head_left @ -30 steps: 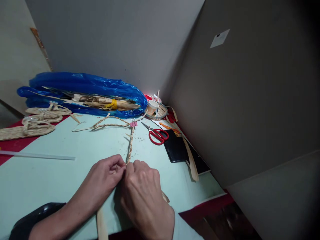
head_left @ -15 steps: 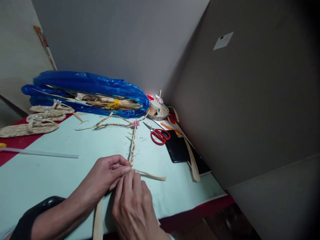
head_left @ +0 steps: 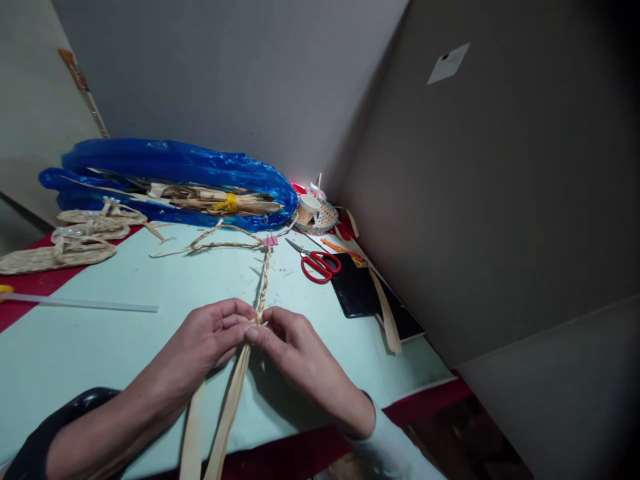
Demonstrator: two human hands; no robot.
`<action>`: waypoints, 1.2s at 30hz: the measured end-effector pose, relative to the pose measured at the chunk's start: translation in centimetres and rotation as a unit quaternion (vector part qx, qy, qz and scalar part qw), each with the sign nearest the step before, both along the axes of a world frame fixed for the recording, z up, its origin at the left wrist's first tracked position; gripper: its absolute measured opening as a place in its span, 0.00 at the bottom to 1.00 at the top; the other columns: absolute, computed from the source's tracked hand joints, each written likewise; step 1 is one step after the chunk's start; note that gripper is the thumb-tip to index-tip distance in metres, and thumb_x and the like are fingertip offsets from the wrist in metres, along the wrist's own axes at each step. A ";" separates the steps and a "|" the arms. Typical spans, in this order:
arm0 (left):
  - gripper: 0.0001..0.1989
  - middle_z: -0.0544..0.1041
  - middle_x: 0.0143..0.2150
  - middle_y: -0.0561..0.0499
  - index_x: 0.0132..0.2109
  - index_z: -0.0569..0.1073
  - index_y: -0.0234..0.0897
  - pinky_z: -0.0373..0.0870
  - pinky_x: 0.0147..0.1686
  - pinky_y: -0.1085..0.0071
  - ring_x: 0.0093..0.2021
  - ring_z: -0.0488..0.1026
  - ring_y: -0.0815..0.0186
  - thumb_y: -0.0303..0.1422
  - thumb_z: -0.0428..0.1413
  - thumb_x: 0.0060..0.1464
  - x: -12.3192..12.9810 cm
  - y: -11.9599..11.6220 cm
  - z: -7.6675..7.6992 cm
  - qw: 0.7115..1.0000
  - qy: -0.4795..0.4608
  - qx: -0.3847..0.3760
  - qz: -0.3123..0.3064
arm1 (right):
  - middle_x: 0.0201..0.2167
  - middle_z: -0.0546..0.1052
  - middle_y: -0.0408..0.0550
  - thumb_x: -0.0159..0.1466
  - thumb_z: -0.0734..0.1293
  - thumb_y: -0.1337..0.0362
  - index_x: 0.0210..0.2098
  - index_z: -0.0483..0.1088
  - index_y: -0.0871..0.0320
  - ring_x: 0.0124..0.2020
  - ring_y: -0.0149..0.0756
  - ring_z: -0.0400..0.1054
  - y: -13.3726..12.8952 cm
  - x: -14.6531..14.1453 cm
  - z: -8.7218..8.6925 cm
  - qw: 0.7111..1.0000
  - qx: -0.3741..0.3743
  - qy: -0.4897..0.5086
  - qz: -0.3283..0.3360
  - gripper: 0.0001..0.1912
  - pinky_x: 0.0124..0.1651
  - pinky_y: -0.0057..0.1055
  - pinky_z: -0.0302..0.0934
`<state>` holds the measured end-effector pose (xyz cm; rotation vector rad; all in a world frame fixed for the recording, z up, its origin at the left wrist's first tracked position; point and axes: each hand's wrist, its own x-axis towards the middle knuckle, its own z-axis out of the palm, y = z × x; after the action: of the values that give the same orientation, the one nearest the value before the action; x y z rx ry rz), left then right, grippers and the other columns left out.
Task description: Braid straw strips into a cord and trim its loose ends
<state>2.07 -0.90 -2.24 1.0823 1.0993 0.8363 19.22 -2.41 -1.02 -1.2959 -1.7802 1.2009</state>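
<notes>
The pink clip [head_left: 271, 241] sits toward the far side of the pale green tabletop [head_left: 125, 360], and a narrow straw braid [head_left: 265, 277] runs from it straight toward the person. At the braid's near end, on the person's side of the clip, the left hand [head_left: 207, 337] pinches the straw between thumb and fingers, and the right hand [head_left: 295, 343] meets it there, its own thumb and fingers closed narrowly on the same spot; the exact crossing of the strands is hidden. One flat straw strip [head_left: 227, 413] hangs down from the joined fingers, farther from the clip, and a second strip [head_left: 193, 433] shows below the left hand. A looped cord [head_left: 225, 245] of thin braid lies left of the clip. Just to the right of the clip rest scissors [head_left: 321, 267] with red handles, their tips pointing back toward it, and beyond them a flat black object [head_left: 355, 287] with a loose strip [head_left: 386, 313] beside it. Behind the clip and to its left, a blue plastic bag [head_left: 175, 160] holds a bundle of straw [head_left: 250, 202] bound with a yellow tie [head_left: 227, 203]. A paper cup [head_left: 309, 208] and a woven basket [head_left: 327, 217] stand behind the clip to its right; straw sandals [head_left: 57, 257] lie well to its left.
</notes>
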 end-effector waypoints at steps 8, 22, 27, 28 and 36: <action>0.17 0.77 0.23 0.59 0.44 0.64 0.43 0.45 0.22 0.72 0.21 0.53 0.72 0.42 0.60 0.53 0.3 -0.2 0.5 0.998 0.051 0.029 -0.021 | 0.18 0.56 0.37 0.69 0.61 0.57 0.24 0.69 0.58 0.23 0.29 0.48 0.4 0.3 -0.4 0.992 -0.049 0.113 -0.015 0.19 0.27 0.28 0.45; 0.10 0.78 0.26 0.59 0.41 0.64 0.46 0.62 0.32 0.67 0.30 0.70 0.63 0.42 0.55 0.56 0.5 -0.9 1.0 0.985 0.159 0.070 -0.007 | 0.23 0.73 0.42 0.63 0.67 0.59 0.29 0.76 0.61 0.25 0.29 0.58 0.4 -0.1 -1.2 0.985 -0.064 0.154 -0.050 0.13 0.30 0.27 0.51; 0.10 0.81 0.28 0.57 0.43 0.64 0.48 0.66 0.35 0.65 0.33 0.76 0.59 0.44 0.54 0.58 0.4 -1.1 0.8 0.970 0.215 0.112 -0.007 | 0.20 0.70 0.40 0.64 0.67 0.60 0.25 0.74 0.60 0.24 0.28 0.61 0.7 -0.1 -1.0 0.982 -0.074 0.164 -0.047 0.14 0.32 0.27 0.53; 0.11 0.82 0.29 0.58 0.44 0.64 0.49 0.66 0.36 0.65 0.33 0.77 0.59 0.44 0.54 0.58 0.4 -1.2 0.8 0.967 0.224 0.122 -0.009 | 0.20 0.71 0.41 0.64 0.67 0.60 0.25 0.73 0.60 0.25 0.29 0.62 0.7 -0.2 -1.0 0.983 -0.072 0.162 -0.049 0.14 0.33 0.27 0.54; 0.10 0.77 0.23 0.59 0.42 0.69 0.49 0.58 0.25 0.68 0.25 0.70 0.62 0.46 0.51 0.61 -0.3 -1.4 0.9 0.944 0.280 0.172 -0.025 | 0.24 0.75 0.45 0.63 0.67 0.61 0.27 0.73 0.60 0.27 0.31 0.65 0.7 -0.3 -1.2 0.986 -0.077 0.140 -0.057 0.11 0.32 0.28 0.56</action>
<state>1.74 -2.29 -1.38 1.7050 1.4150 0.7101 18.96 -1.71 -2.18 -1.2265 -1.4192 1.4006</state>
